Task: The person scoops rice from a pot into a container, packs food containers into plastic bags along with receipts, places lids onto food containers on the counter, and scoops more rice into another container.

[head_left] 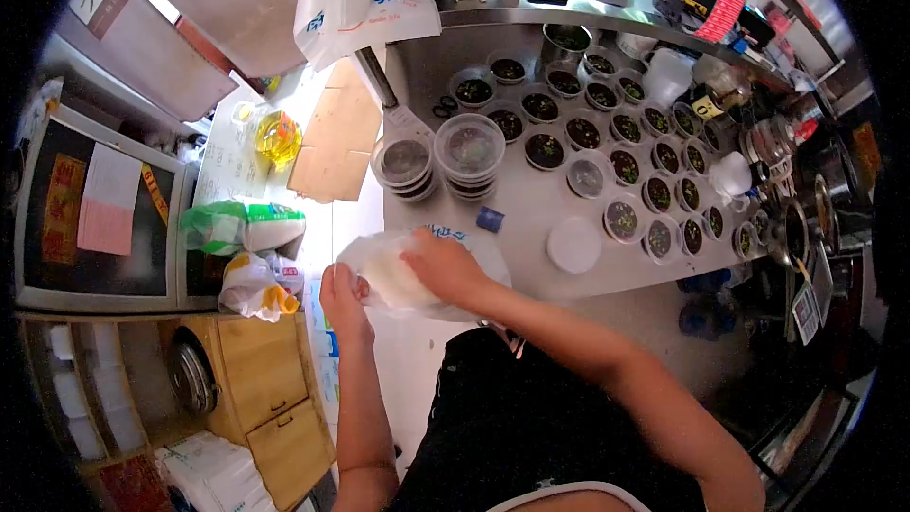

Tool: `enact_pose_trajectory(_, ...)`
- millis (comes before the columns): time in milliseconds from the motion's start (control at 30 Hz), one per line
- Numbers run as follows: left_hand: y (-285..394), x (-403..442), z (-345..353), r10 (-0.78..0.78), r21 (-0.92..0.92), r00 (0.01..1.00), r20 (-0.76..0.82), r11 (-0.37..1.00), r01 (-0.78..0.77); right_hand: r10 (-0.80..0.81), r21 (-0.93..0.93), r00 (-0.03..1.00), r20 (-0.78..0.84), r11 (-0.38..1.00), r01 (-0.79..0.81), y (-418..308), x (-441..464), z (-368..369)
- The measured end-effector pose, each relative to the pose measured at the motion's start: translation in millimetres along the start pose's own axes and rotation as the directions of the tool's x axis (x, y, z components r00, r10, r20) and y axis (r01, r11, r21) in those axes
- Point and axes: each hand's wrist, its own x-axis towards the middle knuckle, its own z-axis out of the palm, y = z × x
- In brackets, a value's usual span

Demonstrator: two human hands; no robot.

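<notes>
In front of my body I hold a white plastic bag (485,264) with blue print, and a pale, bulky shape (396,283) shows in it; I cannot make out what that is. My left hand (345,301) is closed on the bag's left edge. From the right, my right hand (444,270) reaches over the bag with bent fingers gripping it, the fingertips partly hidden. Just beyond the bag, two stacks of lidded tubs, a left stack (406,166) and a right stack (470,154), stand on the counter. Beside them lies a small dark blue object (489,219).
Several round tubs of dark soil with sprouts (583,133) cover the counter (531,218). A white lid (573,245) lies near its front edge. To the left are an oil bottle (278,137), cardboard (332,133) and a green bag (214,228). A white bag (365,9) hangs overhead.
</notes>
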Motion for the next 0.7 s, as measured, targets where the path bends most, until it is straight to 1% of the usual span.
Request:
enact_pose_trajectory(33,13,-10,11,-0.008,-0.030,1.000,-0.026,1.000,0.008,0.004,0.046,1.000,-0.017,0.999,-0.003,38,14,26)
enact_pose_trajectory(67,18,-15,11,-0.045,-0.048,0.999,0.021,0.998,0.046,0.005,0.088,0.999,-0.033,0.996,-0.002,60,21,36)
enact_pose_trajectory(133,23,-26,6,-0.123,-0.080,0.987,0.105,0.988,0.132,-0.081,-0.169,0.995,-0.059,0.983,0.070,64,22,18)
enact_pose_trajectory(167,25,-34,9,-0.119,-0.021,0.989,0.082,0.992,0.122,-0.131,-0.294,0.990,-0.058,0.950,0.108,64,19,6)
enact_pose_trajectory(200,27,-40,14,-0.111,0.036,0.992,0.060,0.993,0.109,-0.248,-0.422,0.968,-0.030,0.881,0.213,62,10,-7)
enact_pose_trajectory(233,28,-44,19,-0.103,0.097,0.994,0.042,0.990,0.099,-0.358,-0.535,0.934,0.008,0.787,0.307,57,-4,-21)
enact_pose_trajectory(267,27,-47,20,-0.082,0.120,0.997,-0.011,0.989,0.083,-0.455,-0.630,0.889,0.051,0.676,0.383,49,-17,-33)
enact_pose_trajectory(300,26,-51,19,-0.059,0.147,0.997,-0.058,0.987,0.067,-0.249,-0.593,0.934,0.257,0.722,0.356,38,-26,-44)
enact_pose_trajectory(333,25,-54,21,-0.032,0.173,0.995,-0.099,0.984,0.049,-0.033,-0.570,0.894,0.446,0.760,0.313,27,-31,-56)
enact_pose_trajectory(367,24,-56,25,-0.036,0.170,0.992,-0.122,0.984,0.057,0.176,-0.562,0.776,0.605,0.786,0.259,13,-32,-70)
enact_pose_trajectory(400,24,-59,28,-0.042,0.173,0.989,-0.141,0.983,0.066,0.132,-0.430,0.623,0.771,0.829,0.357,-9,-21,-86)
enact_pose_trajectory(433,23,-61,28,-0.050,0.179,0.987,-0.153,0.981,0.077,-0.129,-0.262,0.684,0.718,0.861,0.437,-6,-17,-70)
enact_pose_trajectory(467,20,-61,26,-0.026,0.209,0.991,-0.131,0.976,0.054,-0.367,-0.109,0.713,0.597,0.843,0.526,2,-14,-49)
enact_pose_trajectory(533,9,-58,18,0.013,0.250,0.997,-0.072,0.968,0.005,-0.444,-0.234,0.805,0.394,0.798,0.555,20,-2,-7)
enact_pose_trajectory(567,17,-60,21,-0.011,0.357,0.998,-0.061,0.933,0.032,-0.461,-0.288,0.826,0.324,0.783,0.551,33,3,9)
enact_pose_trajectory(633,10,-58,6,0.030,0.377,0.999,-0.029,0.926,-0.017,-0.495,-0.386,0.850,0.178,0.760,0.523,45,11,29)
enact_pose_trajectory(667,7,-56,-1,0.056,0.385,0.998,-0.019,0.922,-0.045,-0.463,-0.383,0.849,0.254,0.758,0.528,49,11,28)
enact_pose_trajectory(700,9,-56,0,0.015,0.274,0.998,-0.059,0.962,0.002,-0.429,-0.375,0.840,0.332,0.757,0.535,41,7,12)
